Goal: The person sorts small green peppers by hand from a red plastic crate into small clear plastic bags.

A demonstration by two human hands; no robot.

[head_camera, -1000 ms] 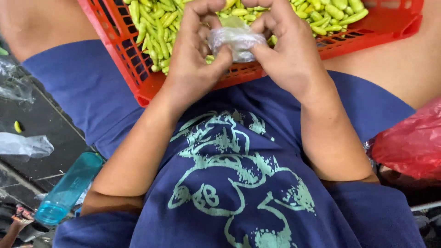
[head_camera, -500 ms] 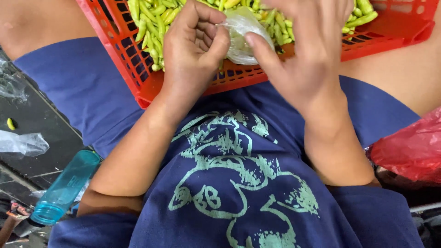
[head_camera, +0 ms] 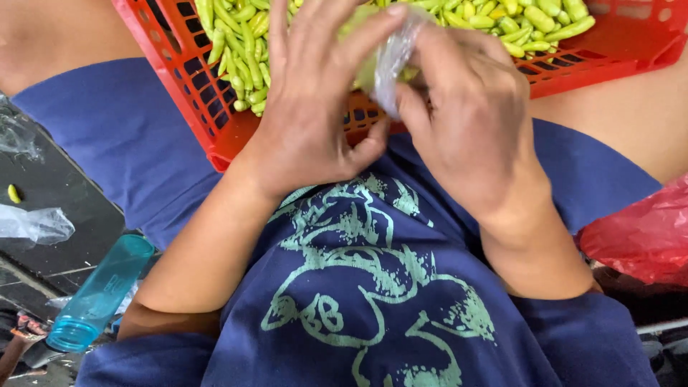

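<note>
A red plastic crate (head_camera: pixel 193 86) rests on my lap, filled with several green chili peppers (head_camera: pixel 236 50). Both hands are raised over its near edge, pinching a small clear plastic bag (head_camera: pixel 390 61) between them. My left hand (head_camera: pixel 315 107) grips the bag's left side with thumb and fingers. My right hand (head_camera: pixel 466 115) holds the bag's right side, fingers curled around it. The bag's contents are mostly hidden behind my fingers.
A teal water bottle (head_camera: pixel 100 294) lies on the dark floor at lower left. A crumpled clear bag (head_camera: pixel 32 223) and a single loose chili (head_camera: pixel 13 193) sit at the left edge. A red plastic bag (head_camera: pixel 638 236) is at the right.
Both hands have come closer to the camera with the clear bag, and my fingers have shifted and closed more tightly on it.
</note>
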